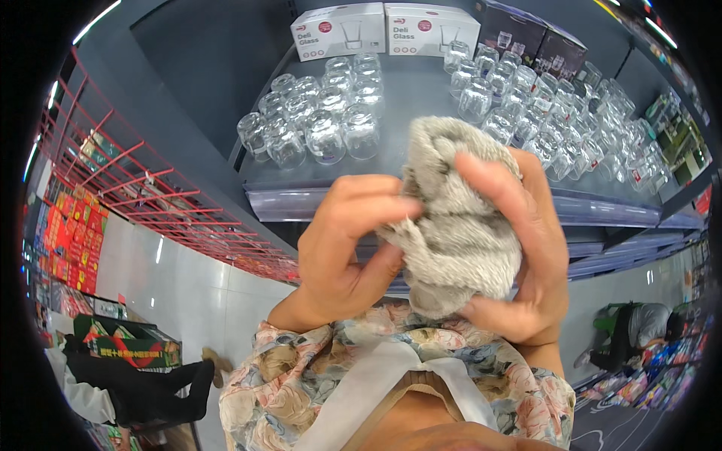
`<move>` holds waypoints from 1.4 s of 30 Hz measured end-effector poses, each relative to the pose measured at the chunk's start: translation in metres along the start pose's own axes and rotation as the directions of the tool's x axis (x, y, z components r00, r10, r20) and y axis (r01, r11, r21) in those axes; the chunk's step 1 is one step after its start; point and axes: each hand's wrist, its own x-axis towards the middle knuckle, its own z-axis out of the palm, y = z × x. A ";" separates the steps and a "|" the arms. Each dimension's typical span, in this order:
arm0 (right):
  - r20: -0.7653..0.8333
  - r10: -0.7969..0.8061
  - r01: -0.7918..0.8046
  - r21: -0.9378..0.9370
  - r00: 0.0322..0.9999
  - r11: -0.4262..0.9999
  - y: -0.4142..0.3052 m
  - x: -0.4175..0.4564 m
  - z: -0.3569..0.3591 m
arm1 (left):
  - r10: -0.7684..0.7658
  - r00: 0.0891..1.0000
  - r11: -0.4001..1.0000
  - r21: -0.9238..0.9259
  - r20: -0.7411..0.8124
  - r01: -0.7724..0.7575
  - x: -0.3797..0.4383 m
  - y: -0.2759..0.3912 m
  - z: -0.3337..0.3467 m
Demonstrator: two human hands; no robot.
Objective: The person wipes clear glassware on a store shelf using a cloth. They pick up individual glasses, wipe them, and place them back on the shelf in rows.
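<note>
A grey-beige plush cloth (462, 225) is bunched up between my two hands, in front of the shelf edge. My left hand (355, 242) pinches its left side between fingers and thumb. Around its right side curls my right hand (524, 242), with the fingers on top and the thumb below. Whether a glass is inside the cloth cannot be told. Behind the hands, upside-down clear glass tumblers (324, 135) stand in rows on the left of the grey shelf (406, 96). More clear glasses (474, 100) crowd its right side.
White glassware boxes (338, 32) and dark glassware boxes (510, 36) line the shelf's back. A clear price rail (287, 205) runs along its front edge. Red wire mesh (146, 186) stands at left. One person (152, 389) is at lower left, another crouches (626, 332) at right.
</note>
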 end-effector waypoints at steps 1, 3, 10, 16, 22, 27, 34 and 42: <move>0.004 0.012 -0.011 -0.052 1.000 0.999 0.001 -0.002 -0.004 | 0.002 1.000 1.000 0.004 0.017 -0.002 0.000 0.003 0.001; 0.033 0.037 -0.033 -0.123 0.999 0.992 0.002 -0.002 -0.013 | 0.014 0.994 0.998 0.057 0.104 -0.020 0.009 0.013 0.005; 0.040 -0.151 0.144 -0.608 0.988 0.781 -0.006 0.023 -0.011 | 0.008 0.998 0.962 0.272 -0.057 0.008 0.004 0.006 0.005; 0.180 0.054 0.109 -0.781 0.982 0.615 0.020 0.057 0.014 | 0.195 0.974 0.832 0.546 -0.114 -0.103 0.003 -0.023 -0.009; 0.240 0.088 0.135 -0.771 0.967 0.622 0.046 0.082 0.012 | 0.204 0.979 0.662 0.738 -0.013 -0.128 0.011 -0.038 -0.014; 0.272 0.054 0.196 -0.804 0.961 0.561 0.067 0.100 0.011 | 0.074 0.997 0.658 0.751 0.017 -0.061 0.013 -0.040 -0.014; 0.186 0.616 -0.089 -0.918 0.765 0.387 0.066 0.151 0.022 | 0.063 0.998 0.680 0.733 -0.012 -0.034 0.012 -0.044 -0.014; 0.315 0.577 0.099 -0.922 0.754 0.375 0.143 0.193 0.017 | 0.102 0.995 0.666 0.742 0.014 -0.079 0.011 -0.050 -0.016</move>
